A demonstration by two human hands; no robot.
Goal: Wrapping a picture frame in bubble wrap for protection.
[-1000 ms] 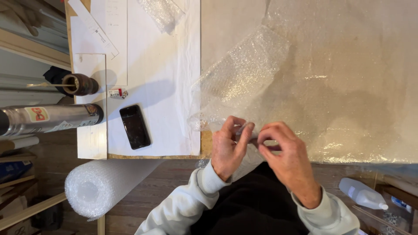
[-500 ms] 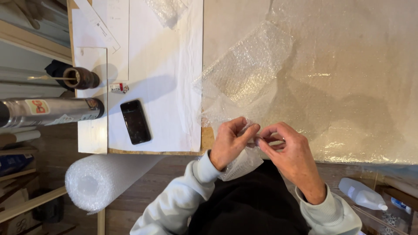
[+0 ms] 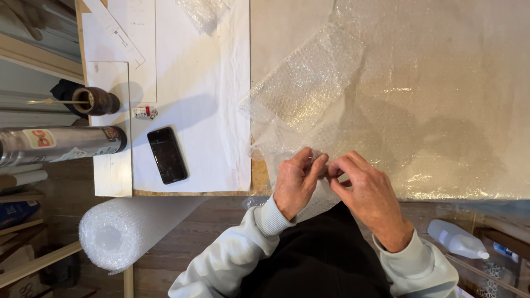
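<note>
Nearest, below the desk edge, a roll of bubble wrap [image 3: 118, 229] leans at the left over the wooden floor, and a white plastic bottle [image 3: 455, 240] lies at the right. At the near edge of the desk [image 3: 287, 33], the left hand [image 3: 295, 182] and the right hand [image 3: 367, 190] meet fingertip to fingertip. Each grip is pressed together, thumb against fingers, pinching the near edge of the sheet of bubble wrap [image 3: 386, 94]. That sheet is spread over the right part of the desk, and its left side is folded and crumpled just beyond the hands. Left of the hands, a black phone [image 3: 167, 155] lies face up on white paper [image 3: 204, 83]. Farther left, a silver cylinder [image 3: 55, 144] lies on its side, with a dark round jar [image 3: 96, 101] just beyond it. At the far left corner a ruler [image 3: 116, 32] lies slantwise, and a scrap of bubble wrap [image 3: 204, 12] rests at the far edge.
</note>
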